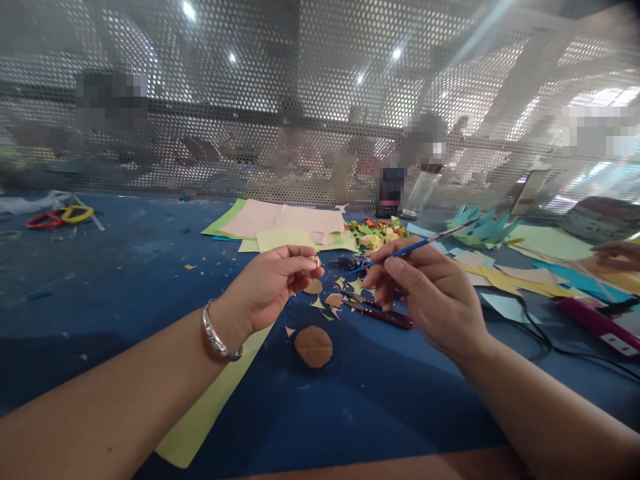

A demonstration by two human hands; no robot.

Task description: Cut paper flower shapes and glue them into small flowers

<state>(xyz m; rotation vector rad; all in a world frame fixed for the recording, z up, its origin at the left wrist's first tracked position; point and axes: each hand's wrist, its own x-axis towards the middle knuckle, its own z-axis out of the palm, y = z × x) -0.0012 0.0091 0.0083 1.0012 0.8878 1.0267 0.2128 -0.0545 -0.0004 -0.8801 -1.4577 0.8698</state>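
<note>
My left hand (280, 283), a silver bangle at its wrist, is closed with thumb and index finger pinching a tiny pale yellowish piece (317, 261), too small to name. A thin blue paintbrush-like stick (413, 247) lies in my right hand (425, 290), held between thumb and fingers with its greyish end pointing up and away. Below and between the hands, a brown cardboard oval (314, 347) rests on the blue table (280, 413). Dark-handled scissors (385, 315) lie under my right hand among paper scraps (334, 300). Between the hands sits a small dark blue object (350, 262), partly hidden.
Pastel paper sheets (280, 219) and a heap of coloured scraps (383, 233) lie ahead. A bottle (423, 192) stands by a perforated screen (250, 153). To the right are a purple power strip (600, 327), its cable, and another person's hand (617, 253). Red-and-yellow-handled scissors (63, 216) lie left.
</note>
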